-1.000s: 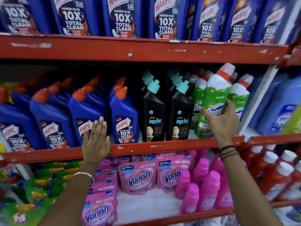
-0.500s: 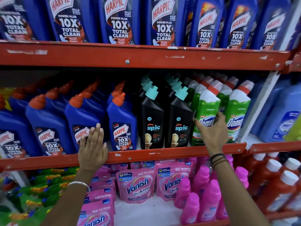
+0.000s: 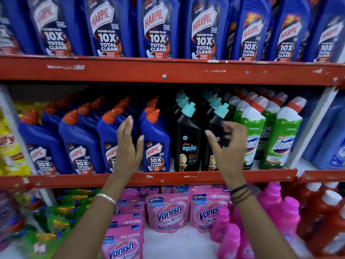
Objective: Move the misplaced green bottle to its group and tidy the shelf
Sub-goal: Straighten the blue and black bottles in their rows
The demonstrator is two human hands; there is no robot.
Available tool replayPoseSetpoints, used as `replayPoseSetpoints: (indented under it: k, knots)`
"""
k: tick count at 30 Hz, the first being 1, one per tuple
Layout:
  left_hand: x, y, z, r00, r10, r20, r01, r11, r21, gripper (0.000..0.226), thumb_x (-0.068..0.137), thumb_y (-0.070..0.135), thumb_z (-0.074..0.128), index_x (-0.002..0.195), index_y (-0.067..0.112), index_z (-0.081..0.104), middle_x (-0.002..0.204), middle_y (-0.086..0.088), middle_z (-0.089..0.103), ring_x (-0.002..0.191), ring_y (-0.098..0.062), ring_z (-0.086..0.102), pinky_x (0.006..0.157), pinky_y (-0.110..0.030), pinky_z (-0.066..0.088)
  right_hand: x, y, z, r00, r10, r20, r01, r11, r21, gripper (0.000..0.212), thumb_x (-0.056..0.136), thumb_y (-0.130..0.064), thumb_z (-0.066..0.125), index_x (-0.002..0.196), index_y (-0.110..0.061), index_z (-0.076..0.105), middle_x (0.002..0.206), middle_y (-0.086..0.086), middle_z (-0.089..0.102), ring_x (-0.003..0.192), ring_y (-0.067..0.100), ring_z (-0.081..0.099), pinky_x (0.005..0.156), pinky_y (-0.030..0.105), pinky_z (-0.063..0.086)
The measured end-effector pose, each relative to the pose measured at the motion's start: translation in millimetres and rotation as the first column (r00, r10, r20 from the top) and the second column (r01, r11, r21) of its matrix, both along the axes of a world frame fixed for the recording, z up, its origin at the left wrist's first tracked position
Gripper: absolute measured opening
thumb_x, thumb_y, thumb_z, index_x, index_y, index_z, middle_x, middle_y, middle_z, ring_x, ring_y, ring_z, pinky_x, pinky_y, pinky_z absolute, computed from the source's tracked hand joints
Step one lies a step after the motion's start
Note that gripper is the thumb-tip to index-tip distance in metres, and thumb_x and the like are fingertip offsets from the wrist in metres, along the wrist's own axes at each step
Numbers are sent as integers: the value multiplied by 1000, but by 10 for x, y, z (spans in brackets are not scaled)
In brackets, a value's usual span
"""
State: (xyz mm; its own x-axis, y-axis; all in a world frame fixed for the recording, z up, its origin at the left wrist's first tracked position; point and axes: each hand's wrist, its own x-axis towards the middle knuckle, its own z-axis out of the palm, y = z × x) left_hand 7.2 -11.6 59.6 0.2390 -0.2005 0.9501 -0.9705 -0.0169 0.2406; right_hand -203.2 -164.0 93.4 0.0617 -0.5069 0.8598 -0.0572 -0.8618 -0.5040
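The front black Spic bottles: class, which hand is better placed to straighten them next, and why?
Probably the right hand: it hovers open directly in front of the right black Spic bottle, while the left hand is over the blue Harpic bottles.

We are in a shop aisle. We see red shelves (image 3: 168,71) packed with rows of identical blue cleaner bottles (image 3: 155,144) and pink pouches (image 3: 169,212)
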Motion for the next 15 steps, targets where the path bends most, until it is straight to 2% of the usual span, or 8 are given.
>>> replayPoseSetpoints:
  k: [2,4,6,8,12,15]
  knots:
    - [-102,-36,357,981,-102,-167,109,993,38,53,98,20,52,141,-3,32,136,-12,36,120,-1,43,105,-15,34,234,145,167,981,92,-169,-87,996,34,50,81,-34,73,116,-5,53,113,8,54,108,22,52,93,34,46]
    - [-114,-81,556,947,-92,-306,143,979,148,57,93,20,61,141,1,36,134,-9,42,113,-1,46,97,-8,35,434,210,295,945,94,-313,-70,994,88,64,81,-40,71,127,-4,46,125,12,51,120,26,46,101,36,40]
    - [-57,-87,626,922,-7,-387,135,943,305,58,90,29,65,139,6,42,134,-8,51,119,-13,49,97,-18,37,576,246,395,919,54,-391,5,989,148,72,80,-46,70,130,-2,43,129,13,50,124,29,43,96,37,40]
    - [-32,-62,659,890,22,-456,170,910,377,58,90,38,63,138,10,45,132,-7,56,122,-21,52,94,-25,40,665,266,447,890,-13,-455,103,980,173,69,79,-51,69,122,-1,48,122,15,54,118,32,49,80,37,44]
    - [-20,-23,726,887,16,-462,181,908,379,52,92,34,62,136,10,48,130,-5,57,121,-20,52,89,-21,36,733,258,471,896,-83,-435,172,971,169,55,80,-53,66,99,-2,57,103,15,64,97,34,60,64,34,39]
    - [76,12,735,886,4,-463,200,899,390,51,91,38,62,133,12,52,125,-3,61,117,-19,55,93,-28,43,734,269,521,922,-104,-373,177,969,170,48,83,-52,62,83,-4,58,87,15,66,84,37,62,58,33,33]
